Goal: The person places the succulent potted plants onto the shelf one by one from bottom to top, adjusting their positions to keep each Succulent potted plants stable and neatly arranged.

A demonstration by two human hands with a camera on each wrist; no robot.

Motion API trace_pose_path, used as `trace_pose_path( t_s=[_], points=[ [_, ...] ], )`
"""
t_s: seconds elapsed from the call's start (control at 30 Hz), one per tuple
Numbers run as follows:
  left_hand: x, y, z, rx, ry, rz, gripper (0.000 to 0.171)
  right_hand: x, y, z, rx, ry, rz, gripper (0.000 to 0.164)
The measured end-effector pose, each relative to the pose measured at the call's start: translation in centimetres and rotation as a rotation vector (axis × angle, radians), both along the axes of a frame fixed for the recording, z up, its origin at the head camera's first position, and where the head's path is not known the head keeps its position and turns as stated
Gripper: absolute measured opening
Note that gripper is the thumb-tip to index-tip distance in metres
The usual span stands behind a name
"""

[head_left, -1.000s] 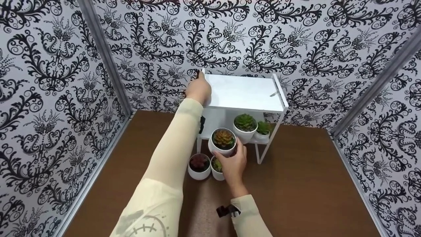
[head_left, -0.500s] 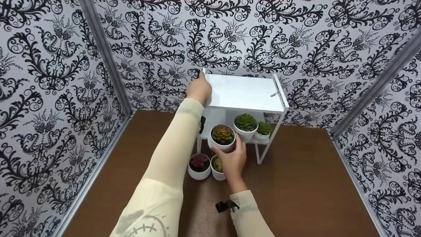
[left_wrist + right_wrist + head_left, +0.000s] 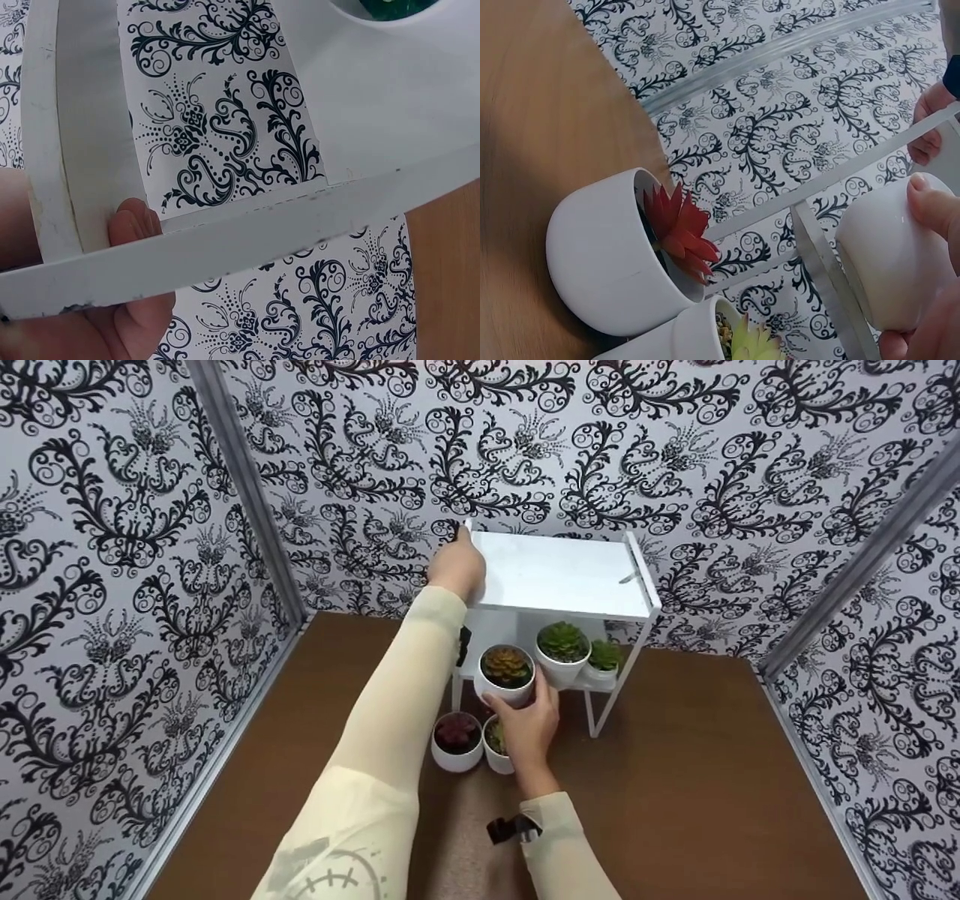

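Head view: right grip (image 3: 531, 727) curled snugly round the white pot (image 3: 487, 685), holding it at the lower shelf's (image 3: 493, 628) front edge, left of the green succulent (image 3: 562, 640). Left wrist: the left grip (image 3: 131, 322) wraps the white frame (image 3: 247, 251). Right wrist: pot between thumb and fingertips, red succulent (image 3: 681, 225) near, its pot on the surface (image 3: 547, 90).

No word, label or number can be read, even in the grey print (image 3: 334, 879) on the left sleeve (image 3: 386, 712).
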State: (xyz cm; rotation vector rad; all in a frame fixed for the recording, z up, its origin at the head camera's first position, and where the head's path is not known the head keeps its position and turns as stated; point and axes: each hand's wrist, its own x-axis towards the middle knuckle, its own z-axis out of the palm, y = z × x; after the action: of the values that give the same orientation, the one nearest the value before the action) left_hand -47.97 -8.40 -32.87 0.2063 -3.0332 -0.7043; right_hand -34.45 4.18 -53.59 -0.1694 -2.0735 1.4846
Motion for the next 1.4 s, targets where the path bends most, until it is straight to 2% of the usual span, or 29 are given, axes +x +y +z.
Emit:
trace_pose_path(
  t_s=[0.2,0.4,0.53,0.83,0.97,1.13,1.4],
  points=[
    [-0.4,-0.2,-0.3,-0.009,-0.017,-0.004,0.086,-0.1,-0.4,-0.2,0.01,0.02,-0.01,0.096],
    [-0.7,-0.2,-0.1,-0.041,-0.036,0.006,0.084,-0.2,-0.7,-0.3,-0.036,0.052,-0.001,0.093],
    [-0.8,-0.1,0.0,-0.026,-0.039,0.022,0.079,-0.3,-0.9,-0.3,-0.053,0.067,-0.002,0.091],
    [-0.7,0.0,0.0,-0.021,-0.035,0.022,0.073,-0.3,-1.3,-0.4,-0.144,0.056,-0.013,0.086],
    [-0.3,0.1,0.1,-0.014,-0.034,0.016,0.072,-0.1,-1.3,-0.4,-0.182,0.055,-0.012,0.086],
    [0.1,0.1,0.3,-0.014,-0.025,0.011,0.073,-0.2,-1.3,-0.3,-0.176,0.06,-0.014,0.083],
    [-0.1,0.0,0.3,-0.001,-0.039,0.014,0.074,-0.5,-1.1,-0.6,-0.211,0.091,0.014,0.079]
  ],
)
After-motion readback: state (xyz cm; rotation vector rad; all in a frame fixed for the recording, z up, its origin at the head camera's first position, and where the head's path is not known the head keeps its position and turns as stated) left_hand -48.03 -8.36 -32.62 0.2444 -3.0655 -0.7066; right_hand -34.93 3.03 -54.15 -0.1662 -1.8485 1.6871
